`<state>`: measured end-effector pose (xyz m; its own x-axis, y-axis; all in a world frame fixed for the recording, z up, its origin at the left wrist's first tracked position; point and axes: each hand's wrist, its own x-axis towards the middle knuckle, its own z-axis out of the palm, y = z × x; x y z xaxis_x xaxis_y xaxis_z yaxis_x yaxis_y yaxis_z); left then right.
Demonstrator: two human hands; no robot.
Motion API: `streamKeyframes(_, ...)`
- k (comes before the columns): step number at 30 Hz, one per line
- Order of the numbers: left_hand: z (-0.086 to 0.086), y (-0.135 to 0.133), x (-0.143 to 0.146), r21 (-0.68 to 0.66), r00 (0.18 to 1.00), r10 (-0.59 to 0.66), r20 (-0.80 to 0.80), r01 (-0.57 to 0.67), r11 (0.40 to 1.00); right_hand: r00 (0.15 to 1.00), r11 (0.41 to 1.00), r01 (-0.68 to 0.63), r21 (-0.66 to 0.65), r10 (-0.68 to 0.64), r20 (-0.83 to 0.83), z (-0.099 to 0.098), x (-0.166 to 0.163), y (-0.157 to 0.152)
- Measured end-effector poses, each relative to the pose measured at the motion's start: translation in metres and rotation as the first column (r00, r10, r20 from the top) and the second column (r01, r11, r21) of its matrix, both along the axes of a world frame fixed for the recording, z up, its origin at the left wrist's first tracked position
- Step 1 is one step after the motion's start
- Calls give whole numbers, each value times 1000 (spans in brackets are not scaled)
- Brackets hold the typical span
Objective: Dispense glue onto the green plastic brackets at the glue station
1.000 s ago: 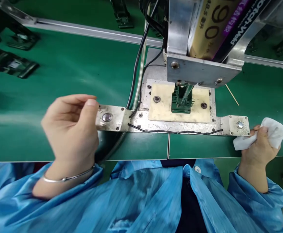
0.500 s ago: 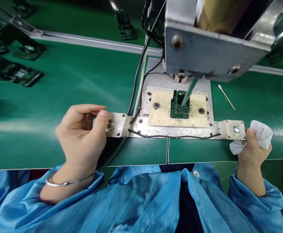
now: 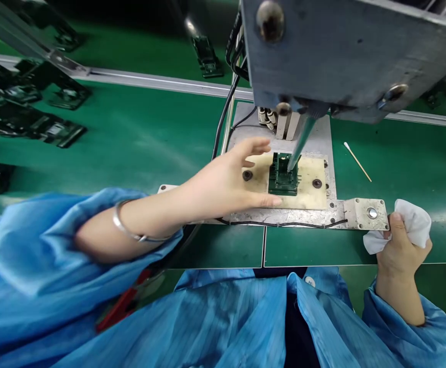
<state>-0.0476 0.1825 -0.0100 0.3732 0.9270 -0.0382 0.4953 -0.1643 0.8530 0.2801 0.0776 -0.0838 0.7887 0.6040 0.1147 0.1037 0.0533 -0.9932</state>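
Observation:
A small green circuit-board assembly (image 3: 283, 179) sits on the cream block (image 3: 310, 197) of the metal fixture. From the press head (image 3: 341, 56) above, a rod (image 3: 302, 140) slants down in front of the assembly. My left hand (image 3: 238, 179) reaches over the block's left side, thumb and fingers spread at the left of the assembly, holding nothing. My right hand (image 3: 401, 245) is closed around a crumpled white cloth (image 3: 415, 221). Its thumb rests beside the right button block (image 3: 369, 213). Most of the left button block is hidden under my left forearm.
A cotton swab (image 3: 357, 161) lies on the green mat right of the fixture. Several dark green boards (image 3: 50, 125) are grouped at the left. One more board (image 3: 206, 56) lies behind the metal rail (image 3: 149, 81). Black cables (image 3: 225, 112) run down left of the press.
My left hand has left the left button block and moved right to the circuit-board assembly, its fingers opening. My right hand stays by the right button with the cloth.

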Motion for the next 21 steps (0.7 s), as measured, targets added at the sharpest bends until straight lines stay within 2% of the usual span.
streamKeyframes(4, -3, 14, 17, -121, 990, -113, 81, 123, 985, 1000, 999, 8, -43, -9, -28, 0, 0, -2)
streamKeyframes(7, 1, 13, 21, -190, 959, -125, 254, 176, 966, 999, 997, 0, -81, -3, -33, 3, -3, -3)
streamKeyframes(9, 6, 11, 20, -253, 946, -115, 302, 195, 947, 999, 996, 3, -92, -7, -48, 4, -4, -3)
streamKeyframes(13, 23, 9, 16, -351, 979, -101, 177, 159, 923, 997, 994, 17, -107, -24, -67, 0, -3, -4)
streamKeyframes(16, 38, 10, 5, -420, 985, -160, 70, 175, 891, 997, 991, 29, -131, -38, -65, -9, 2, -7)
streamKeyframes(19, 50, 20, -22, -452, 984, -176, 21, 167, 876, 993, 980, 88, -177, -101, -66, -17, 9, -16)
streamKeyframes(21, 53, 36, -49, -438, 997, -82, 5, 76, 896, 995, 979, 88, -186, -97, -36, -21, 12, -21)
